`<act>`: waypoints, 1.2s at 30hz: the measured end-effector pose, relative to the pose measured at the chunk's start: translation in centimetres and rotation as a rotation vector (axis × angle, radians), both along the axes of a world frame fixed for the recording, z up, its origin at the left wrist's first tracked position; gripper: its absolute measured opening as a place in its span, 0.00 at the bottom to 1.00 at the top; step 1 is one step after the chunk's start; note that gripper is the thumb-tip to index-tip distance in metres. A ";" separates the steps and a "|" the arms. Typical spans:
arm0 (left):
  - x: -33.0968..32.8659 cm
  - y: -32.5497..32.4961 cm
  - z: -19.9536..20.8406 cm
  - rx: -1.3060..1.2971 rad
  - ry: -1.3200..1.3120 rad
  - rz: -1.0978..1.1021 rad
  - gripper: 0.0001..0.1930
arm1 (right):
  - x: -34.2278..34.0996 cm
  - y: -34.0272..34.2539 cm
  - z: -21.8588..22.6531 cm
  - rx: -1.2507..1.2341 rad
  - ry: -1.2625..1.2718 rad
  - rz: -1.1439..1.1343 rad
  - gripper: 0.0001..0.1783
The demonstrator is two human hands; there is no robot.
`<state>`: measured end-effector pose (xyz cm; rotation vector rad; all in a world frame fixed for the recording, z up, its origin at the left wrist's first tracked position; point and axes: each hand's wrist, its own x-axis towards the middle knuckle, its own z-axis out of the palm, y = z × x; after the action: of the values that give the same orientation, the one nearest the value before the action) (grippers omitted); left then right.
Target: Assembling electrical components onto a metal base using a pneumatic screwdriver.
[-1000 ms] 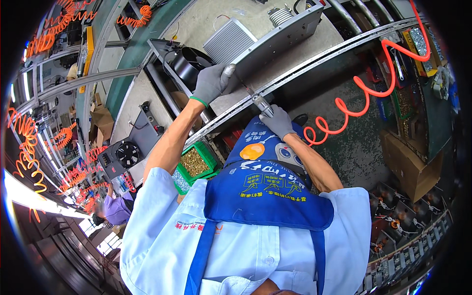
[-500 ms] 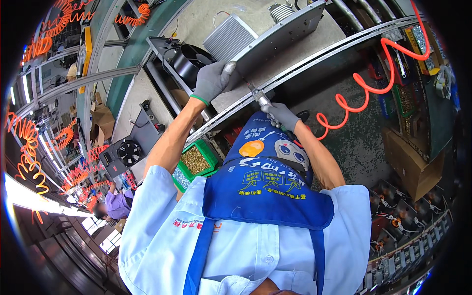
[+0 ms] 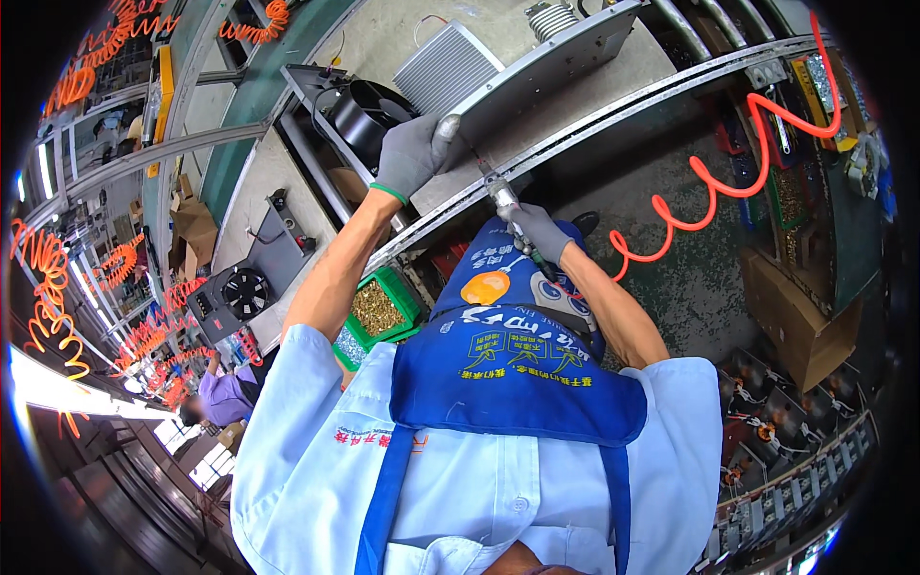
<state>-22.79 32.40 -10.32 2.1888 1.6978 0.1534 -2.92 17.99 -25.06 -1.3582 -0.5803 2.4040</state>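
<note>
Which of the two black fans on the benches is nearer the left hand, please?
The upper fan, just beside the gloved left hand; the other fan sits lower and farther left in the view.

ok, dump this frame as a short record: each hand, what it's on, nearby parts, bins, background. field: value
left_hand: gloved left hand at the lower-left end of the grey panel; fingers partly hidden
right_hand: gloved right hand closed around a handheld driver
driver_tip: toward the panel; contact unclear
parts_beyond_panel: finned metal block, ribbed metal coil
left_of_block: black fan
bin: green bin with brass-coloured small parts
hose: orange-red coiled hose, right of the right hand
background: person in purple, far left
</note>
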 end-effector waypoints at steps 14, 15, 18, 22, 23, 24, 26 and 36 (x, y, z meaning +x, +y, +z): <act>0.0 0.1 -0.1 -0.024 0.003 0.006 0.26 | -0.6 0.1 0.1 0.100 -0.156 -0.020 0.17; 0.0 0.1 -0.1 -0.037 0.026 0.008 0.27 | -0.9 -0.1 0.3 0.185 -0.241 -0.002 0.17; -0.1 0.1 -0.2 -0.032 0.004 0.012 0.27 | -1.5 -0.4 0.2 0.416 -0.463 0.058 0.22; -0.2 0.2 -0.4 -0.024 0.000 0.009 0.26 | -1.9 -0.5 -0.3 0.466 -0.577 0.071 0.25; -0.2 0.2 -0.4 -0.031 0.006 0.014 0.26 | -1.9 -0.5 -0.4 0.481 -0.569 0.064 0.25; -0.2 0.2 -0.5 -0.043 0.021 0.021 0.26 | -1.9 -0.6 -0.4 0.497 -0.595 0.085 0.25; -0.1 0.1 -0.5 0.003 -0.012 0.018 0.29 | -2.0 -0.7 -0.3 0.516 -0.623 0.112 0.25; -3.0 -2.9 1.5 0.569 -0.459 0.341 0.09 | 1.9 -1.8 -0.3 0.515 -0.628 0.155 0.23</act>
<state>-25.77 29.46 -8.86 1.9523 1.8747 1.2568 -1.05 16.17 -25.38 -1.8405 -1.3893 1.6945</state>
